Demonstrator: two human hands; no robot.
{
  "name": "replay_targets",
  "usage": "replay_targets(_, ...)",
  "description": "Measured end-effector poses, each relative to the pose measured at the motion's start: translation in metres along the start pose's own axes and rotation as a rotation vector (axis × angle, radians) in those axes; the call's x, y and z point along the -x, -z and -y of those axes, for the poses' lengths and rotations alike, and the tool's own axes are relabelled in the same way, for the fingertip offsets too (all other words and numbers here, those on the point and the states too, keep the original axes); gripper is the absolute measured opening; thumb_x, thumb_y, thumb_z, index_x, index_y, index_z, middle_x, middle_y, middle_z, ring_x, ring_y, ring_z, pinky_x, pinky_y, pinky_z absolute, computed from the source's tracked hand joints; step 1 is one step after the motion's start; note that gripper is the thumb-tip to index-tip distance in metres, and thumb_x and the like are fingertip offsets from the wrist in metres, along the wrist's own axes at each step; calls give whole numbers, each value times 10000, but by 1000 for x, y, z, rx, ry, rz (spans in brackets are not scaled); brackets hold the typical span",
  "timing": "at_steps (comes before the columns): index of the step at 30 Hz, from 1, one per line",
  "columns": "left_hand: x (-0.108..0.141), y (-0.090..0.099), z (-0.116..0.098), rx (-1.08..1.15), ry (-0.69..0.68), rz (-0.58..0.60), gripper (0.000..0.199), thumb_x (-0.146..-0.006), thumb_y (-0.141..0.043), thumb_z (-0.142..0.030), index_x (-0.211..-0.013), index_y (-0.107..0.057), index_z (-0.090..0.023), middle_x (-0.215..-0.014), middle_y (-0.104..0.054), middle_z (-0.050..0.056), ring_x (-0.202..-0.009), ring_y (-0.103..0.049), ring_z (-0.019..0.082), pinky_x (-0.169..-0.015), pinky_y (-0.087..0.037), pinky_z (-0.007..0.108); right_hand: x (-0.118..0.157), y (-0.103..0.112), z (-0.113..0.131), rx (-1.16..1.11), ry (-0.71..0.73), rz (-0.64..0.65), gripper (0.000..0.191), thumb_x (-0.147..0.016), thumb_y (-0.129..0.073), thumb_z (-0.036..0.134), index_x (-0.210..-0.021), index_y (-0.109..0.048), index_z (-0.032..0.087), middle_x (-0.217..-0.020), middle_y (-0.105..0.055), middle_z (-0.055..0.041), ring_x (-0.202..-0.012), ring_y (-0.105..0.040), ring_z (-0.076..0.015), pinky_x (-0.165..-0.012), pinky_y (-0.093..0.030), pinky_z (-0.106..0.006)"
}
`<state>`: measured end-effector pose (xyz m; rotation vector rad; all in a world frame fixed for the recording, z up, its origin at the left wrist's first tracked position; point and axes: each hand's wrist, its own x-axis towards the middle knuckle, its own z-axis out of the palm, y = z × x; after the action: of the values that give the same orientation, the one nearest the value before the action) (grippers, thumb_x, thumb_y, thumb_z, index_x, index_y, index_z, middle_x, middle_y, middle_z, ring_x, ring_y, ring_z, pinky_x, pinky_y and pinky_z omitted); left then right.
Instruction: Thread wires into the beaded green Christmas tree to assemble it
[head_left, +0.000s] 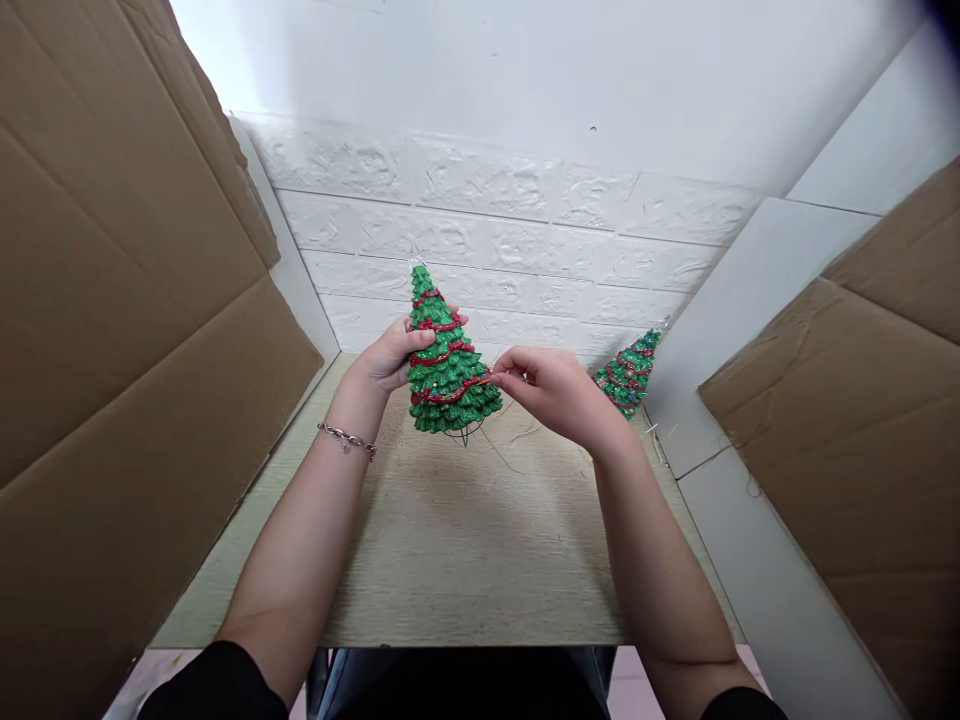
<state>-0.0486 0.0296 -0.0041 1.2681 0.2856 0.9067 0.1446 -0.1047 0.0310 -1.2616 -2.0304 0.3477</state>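
- Green glittery cone-shaped Christmas tree ornament with red garland bands (448, 360) is being held upright just above the pale wood-grain tabletop (465, 560), in front of the white brick-pattern wall panel (525, 230).
- Left hand (390, 358) is wrapping around the tree's upper tiers from the left, fingers clamped on it; a silver chain bracelet (346, 438) is sitting on that wrist.
- Right hand (551, 388) is pinching at the tree's lower right edge, fingertips closed together on what looks like the red garland or a thin strand; which one is too small to tell.
- Thin dark wire loops (463, 434) are hanging under the tree's base.
- Judging by how easily it is being held, the tree is probably light and stiff, with a rough surface that grips well; its branch tips and garland are looking delicate, so the solid middle tiers seem the safest hold.
- Second, similar small green tree (628, 372) is leaning tilted against the white side board (742, 300), well apart from both hands.
- Brown cardboard sheets (127, 330) are flanking the workspace.
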Motion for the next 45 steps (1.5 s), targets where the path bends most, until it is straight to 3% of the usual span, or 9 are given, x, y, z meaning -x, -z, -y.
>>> replay_targets(4, 0, -1, -1, 20, 12, -6, 606, -513, -874, -316, -1055, -649, -164, -1134, -665, 95, -863, -684, 243, -839, -558, 388, 1, 1, -1, 10, -39, 36, 148, -921, -581, 122, -777, -600, 150, -747, -582, 10, -667, -491, -132, -627, -319, -242)
replay_targets(11, 0, 4, 0, 32, 3, -1, 605, -529, -868, -319, -1073, -649, -171, -1139, -657, 83, -888, -681, 240, -919, -521, 412, 1, 4, 2, -38, -19, -10, 160, -928, -573, 134, -770, -593, 147, -694, -551, 21, -636, -470, -123, -606, -311, -238)
replay_targets(19, -2, 2, 1, 49, -15, -13, 577, -516, -877, -310, -1036, -669, -173, -1088, -672, 75, -867, -685, 258, -898, -525, 450, -2, -2, -3, 97, -76, 30, 157, -917, -582, 49, -783, -602, 128, -756, -587, 26, -650, -476, -104, -614, -301, -218)
replay_targets(25, -3, -1, 0, 88, 5, -53, 561, -465, -895, -293, -973, -694, -169, -1010, -695, 55, -840, -683, 253, -772, -571, 383, -1, -1, -1, 173, -128, 42, 174, -886, -581, 12, -750, -591, 122, -699, -548, 38, -617, -450, -93, -593, -284, -211)
replay_targets(33, -3, -2, 0, 54, 70, -74, 581, -456, -898, -261, -989, -691, -159, -1011, -698, 63, -819, -675, 216, -784, -560, 342, 1, 0, -1, 221, -103, 84, 181, -887, -602, 24, -742, -617, 131, -677, -548, 43, -633, -468, -95, -591, -289, -206)
replay_targets(40, -5, -11, 3, 24, 112, -85, 550, -460, -891, -264, -953, -689, -130, -885, -701, 71, -765, -672, 207, -728, -564, 320, 0, -1, 1, 286, -172, 119, 146, -951, -590, 73, -849, -678, 129, -808, -626, -4, -740, -541, -130, -649, -343, -213)
replay_targets(45, -7, -12, 4, 28, 148, -119, 501, -498, -864, -253, -943, -680, -114, -811, -694, 68, -738, -668, 202, -697, -558, 303, -1, -2, 3, 300, -215, 146, 362, -894, -452, -74, -1018, -723, 132, -967, -627, -54, -916, -564, -169, -805, -403, -219)
